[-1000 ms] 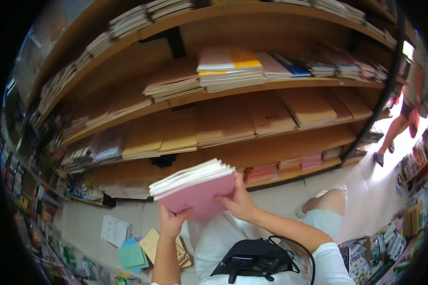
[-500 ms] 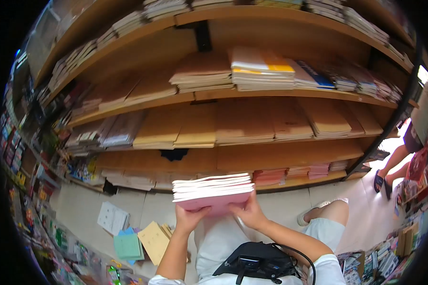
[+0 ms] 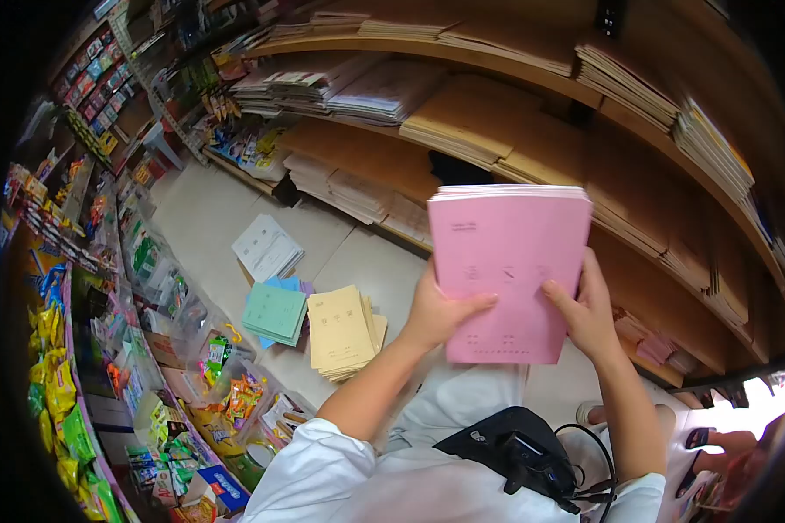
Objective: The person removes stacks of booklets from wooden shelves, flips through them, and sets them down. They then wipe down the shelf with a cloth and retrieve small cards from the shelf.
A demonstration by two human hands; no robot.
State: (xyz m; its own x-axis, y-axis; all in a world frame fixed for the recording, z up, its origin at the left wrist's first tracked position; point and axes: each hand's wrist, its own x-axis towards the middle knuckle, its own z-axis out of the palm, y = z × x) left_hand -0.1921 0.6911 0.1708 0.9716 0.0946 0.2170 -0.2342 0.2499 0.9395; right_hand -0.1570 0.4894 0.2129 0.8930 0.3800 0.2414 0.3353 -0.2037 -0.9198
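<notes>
Squarely between both hands (image 3: 445,312), pink booklets (image 3: 513,253)

From where I stand: yellow snack pkts (image 3: 59,392) line the outer rack, w/ green pkts (image 3: 80,433) right beside. Nxt row in, clear plastic bins (image 3: 174,283) run along the tiled floor (image 3: 205,200); an orange pkt (image 3: 243,397) lies nr a blue box (image 3: 221,488). Further back, rows of small red pkts (image 3: 89,85) etc. Opp. side, another person's legs (image 3: 731,453) w/ dark sandals (image 3: 697,438), by a v. bright doorway (image 3: 763,406).
</notes>
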